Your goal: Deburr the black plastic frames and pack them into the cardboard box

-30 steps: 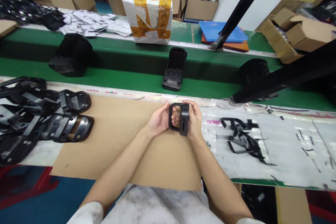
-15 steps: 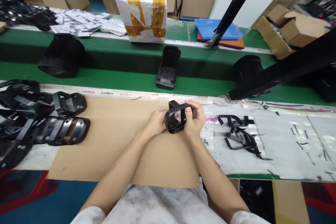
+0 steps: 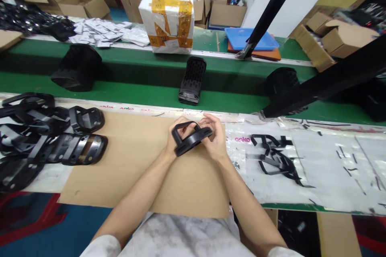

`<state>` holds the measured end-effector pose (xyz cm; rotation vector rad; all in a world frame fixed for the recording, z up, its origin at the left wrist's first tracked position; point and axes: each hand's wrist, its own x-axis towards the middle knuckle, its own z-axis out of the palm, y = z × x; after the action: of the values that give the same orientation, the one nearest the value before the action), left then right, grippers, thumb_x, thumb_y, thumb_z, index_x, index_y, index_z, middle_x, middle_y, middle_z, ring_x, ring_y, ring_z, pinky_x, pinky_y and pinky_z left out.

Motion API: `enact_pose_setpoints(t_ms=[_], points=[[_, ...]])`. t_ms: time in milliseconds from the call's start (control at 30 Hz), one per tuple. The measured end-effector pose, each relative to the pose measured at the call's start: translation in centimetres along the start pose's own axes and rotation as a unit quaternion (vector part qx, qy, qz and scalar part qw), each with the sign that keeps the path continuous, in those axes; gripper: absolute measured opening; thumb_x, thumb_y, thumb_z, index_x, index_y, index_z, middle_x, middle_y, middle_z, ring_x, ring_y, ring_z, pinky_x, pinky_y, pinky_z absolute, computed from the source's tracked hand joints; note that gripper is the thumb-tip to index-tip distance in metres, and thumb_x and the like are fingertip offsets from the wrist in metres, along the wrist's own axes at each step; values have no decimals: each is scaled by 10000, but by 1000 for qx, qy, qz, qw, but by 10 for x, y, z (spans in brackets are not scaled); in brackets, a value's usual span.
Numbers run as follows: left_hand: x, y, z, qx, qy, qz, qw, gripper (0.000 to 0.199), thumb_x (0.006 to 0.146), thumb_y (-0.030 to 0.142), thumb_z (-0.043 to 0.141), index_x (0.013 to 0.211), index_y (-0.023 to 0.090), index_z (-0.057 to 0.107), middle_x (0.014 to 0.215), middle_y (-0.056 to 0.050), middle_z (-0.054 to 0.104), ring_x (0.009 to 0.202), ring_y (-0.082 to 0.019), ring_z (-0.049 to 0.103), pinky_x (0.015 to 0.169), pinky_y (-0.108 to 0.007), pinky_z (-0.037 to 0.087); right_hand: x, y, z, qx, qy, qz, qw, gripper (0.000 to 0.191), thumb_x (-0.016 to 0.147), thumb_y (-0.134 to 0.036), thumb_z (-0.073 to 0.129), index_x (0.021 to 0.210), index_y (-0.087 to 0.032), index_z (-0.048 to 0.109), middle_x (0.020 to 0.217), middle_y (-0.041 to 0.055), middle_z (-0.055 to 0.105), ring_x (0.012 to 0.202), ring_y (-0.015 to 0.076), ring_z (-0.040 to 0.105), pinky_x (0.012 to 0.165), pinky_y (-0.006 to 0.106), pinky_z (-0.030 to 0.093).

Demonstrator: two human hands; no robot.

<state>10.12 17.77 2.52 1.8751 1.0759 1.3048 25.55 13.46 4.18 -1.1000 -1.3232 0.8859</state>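
Note:
A black moulded plastic frame (image 3: 190,141), a rounded ring-shaped part, is held tilted between my two hands, just above a sheet of brown cardboard (image 3: 120,172). My left hand (image 3: 178,138) grips its left side, and my right hand (image 3: 214,138) pinches its right side. To the left of my hands, similar black frames (image 3: 87,120) lie heaped at the cardboard's edge. Thin black plastic strips (image 3: 273,156) rest on a white plastic sheet (image 3: 325,160) to the right.
Beyond the bench runs a green conveyor belt (image 3: 126,92) carrying black moulded parts (image 3: 191,81). Farther back stand a taped white box (image 3: 166,18), a blue tray (image 3: 250,39) and open cardboard boxes (image 3: 227,13). Black metal bars (image 3: 325,84) cross the right side.
The black frame has rotated from nearly edge-on to a tilted, lengthwise position and shifted left. My hands have turned it and moved closer together.

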Motion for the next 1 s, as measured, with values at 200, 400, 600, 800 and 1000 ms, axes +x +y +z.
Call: enact_pose_setpoints(t_ms=[200,400,600,800,1000], points=[[7,14,-14,42,86,101,990,261,1035,369,559,853,192,618,789,-21,641,729,-147,603,672,-284,484,-3,-5,2,48,-71,67,994,322,854,-500,773,993,-219,703,981,50,722,894,209,692,855,353,575],[19,29,-38,118,-19,93,988,215,998,333,572,824,207,550,744,0,601,660,-135,552,637,-267,445,2,-8,1,90,-94,124,984,445,817,-654,752,783,-217,679,723,11,657,601,160,603,616,314,546],[27,9,-62,191,-177,-35,965,243,950,317,496,726,223,501,677,-14,604,631,-176,557,619,-289,405,-1,-34,-21,-60,-144,157,975,389,968,-473,615,1241,-203,678,956,49,735,741,179,665,731,331,555],[15,-27,-55,352,-131,-98,922,248,899,331,507,672,234,489,707,-77,604,749,-267,608,676,-350,432,-50,-55,-62,-397,-129,126,900,364,964,-284,599,1323,-226,595,1194,111,655,1087,295,641,923,443,529],[2,-33,-49,334,-105,-11,937,309,855,322,574,598,237,425,796,-70,566,798,-239,568,781,-380,478,-99,-26,-78,-461,-110,171,864,379,964,-300,564,1329,-201,568,1158,127,657,1097,334,638,874,465,544]])
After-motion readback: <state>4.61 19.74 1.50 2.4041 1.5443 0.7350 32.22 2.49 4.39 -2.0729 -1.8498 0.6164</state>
